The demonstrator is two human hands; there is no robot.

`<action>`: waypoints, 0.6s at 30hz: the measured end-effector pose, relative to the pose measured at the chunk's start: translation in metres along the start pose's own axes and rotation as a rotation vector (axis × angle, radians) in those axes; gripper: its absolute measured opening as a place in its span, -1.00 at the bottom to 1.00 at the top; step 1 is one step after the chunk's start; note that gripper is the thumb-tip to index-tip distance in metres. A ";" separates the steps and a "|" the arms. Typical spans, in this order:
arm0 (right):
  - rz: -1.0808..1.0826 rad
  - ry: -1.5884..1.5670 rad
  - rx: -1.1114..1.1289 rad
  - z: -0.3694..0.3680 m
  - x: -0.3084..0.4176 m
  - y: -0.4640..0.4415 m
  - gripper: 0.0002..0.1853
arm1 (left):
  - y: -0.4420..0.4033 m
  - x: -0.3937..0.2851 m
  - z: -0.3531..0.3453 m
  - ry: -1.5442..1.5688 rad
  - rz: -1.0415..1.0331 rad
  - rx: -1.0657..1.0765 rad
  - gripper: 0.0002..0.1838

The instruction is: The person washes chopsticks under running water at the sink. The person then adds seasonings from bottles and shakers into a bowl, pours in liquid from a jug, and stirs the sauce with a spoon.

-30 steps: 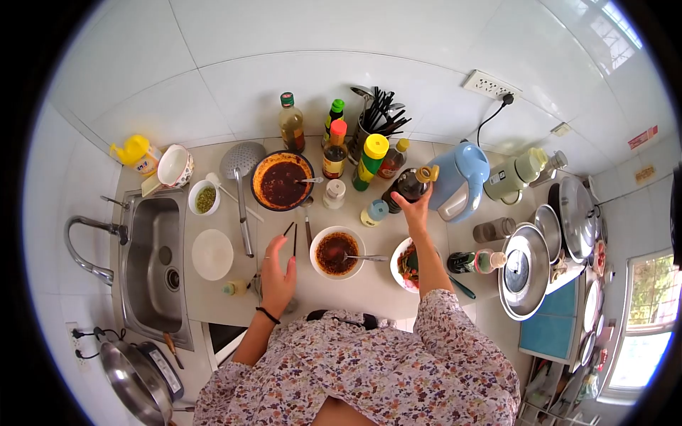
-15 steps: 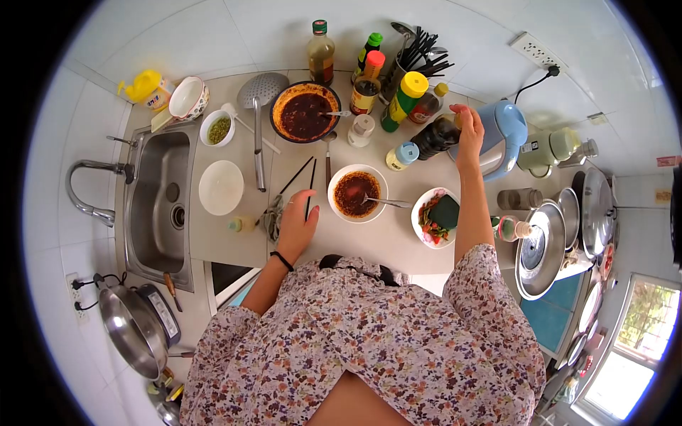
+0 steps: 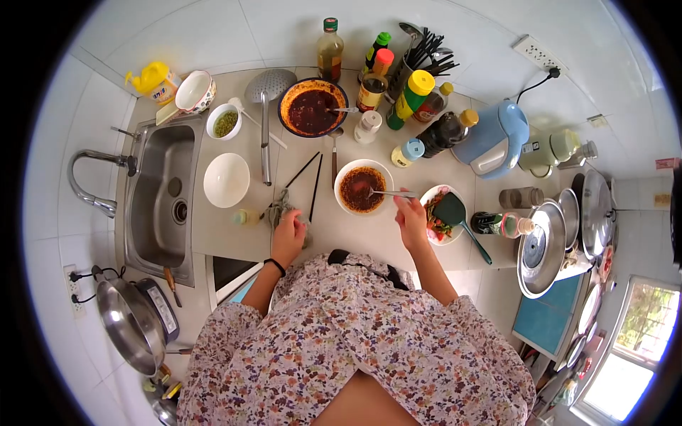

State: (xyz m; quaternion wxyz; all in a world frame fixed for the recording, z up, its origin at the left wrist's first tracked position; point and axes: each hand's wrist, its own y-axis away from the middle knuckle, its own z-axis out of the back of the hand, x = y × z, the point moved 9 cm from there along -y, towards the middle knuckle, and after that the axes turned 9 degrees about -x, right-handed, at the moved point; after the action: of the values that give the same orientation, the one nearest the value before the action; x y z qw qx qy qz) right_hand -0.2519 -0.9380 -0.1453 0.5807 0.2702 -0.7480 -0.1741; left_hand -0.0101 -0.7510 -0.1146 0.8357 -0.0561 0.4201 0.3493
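My right hand [image 3: 412, 221] pinches the handle end of a metal spoon [image 3: 391, 193]. The spoon's bowl end is in a dark red chilli sauce inside a white bowl [image 3: 342, 200]. At the counter's front edge, my left hand [image 3: 288, 238] has curled fingers on the lower end of a crumpled grey cloth [image 3: 279, 206]. Two black chopsticks [image 3: 315, 188] lie between the cloth and the bowl. Right of my right hand, a dark green spatula [image 3: 450, 210] rests across a plate [image 3: 442, 240] of chopped red and green food.
Behind stand a larger sauce bowl [image 3: 282, 117], a dark bottle with a yellow cap [image 3: 442, 135], several seasoning bottles and a blue kettle [image 3: 490, 138]. An empty white bowl [image 3: 226, 180] and a skimmer [image 3: 266, 142] are left, beside the sink [image 3: 160, 234]. Metal pans [image 3: 541, 248] stand right.
My right hand has left the dark yellow-capped bottle and come down to the spoon. My left hand has moved slightly nearer me, its fingers now curled at the cloth.
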 end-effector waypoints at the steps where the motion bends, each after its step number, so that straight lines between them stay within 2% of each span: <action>1: 0.003 -0.009 -0.003 -0.007 0.000 -0.006 -0.52 | 0.000 0.003 0.000 -0.006 -0.007 0.004 -0.65; 3: 0.015 0.013 -0.038 -0.014 0.002 -0.015 -0.71 | -0.003 0.000 0.002 -0.134 -0.128 -0.033 -0.62; 4: 0.020 0.008 -0.039 -0.017 0.007 -0.014 -0.71 | -0.003 0.002 0.002 -0.135 -0.135 -0.033 -0.62; 6: 0.461 0.695 -0.034 -0.039 0.050 0.003 -0.78 | -0.001 0.006 0.002 -0.147 -0.138 -0.020 -0.58; 7: 0.462 0.694 -0.033 -0.043 0.058 0.009 -0.78 | -0.001 0.004 0.004 -0.147 -0.139 -0.022 -0.58; 9: 0.691 0.781 -0.043 -0.055 0.081 0.031 -0.75 | 0.004 -0.006 0.003 -0.164 -0.198 0.010 -0.52; 10: 0.687 0.783 -0.041 -0.057 0.077 0.030 -0.75 | 0.005 -0.002 0.002 -0.164 -0.194 0.012 -0.52; 13: 0.440 0.555 -0.016 -0.051 0.045 0.012 -0.73 | 0.004 -0.002 -0.001 -0.196 -0.286 -0.020 -0.49; 16: 0.349 0.548 -0.008 -0.036 0.033 0.012 -0.72 | 0.003 0.000 -0.004 -0.180 -0.244 0.013 -0.48; 18: 0.380 0.635 -0.051 -0.030 0.041 0.013 -0.72 | 0.003 0.000 -0.003 -0.134 -0.196 0.036 -0.48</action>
State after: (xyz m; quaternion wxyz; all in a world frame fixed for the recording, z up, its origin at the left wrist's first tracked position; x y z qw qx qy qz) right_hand -0.2334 -0.9505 -0.0984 0.8122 0.1527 -0.5629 0.0107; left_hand -0.0141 -0.7497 -0.1163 0.8929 -0.0586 0.3622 0.2612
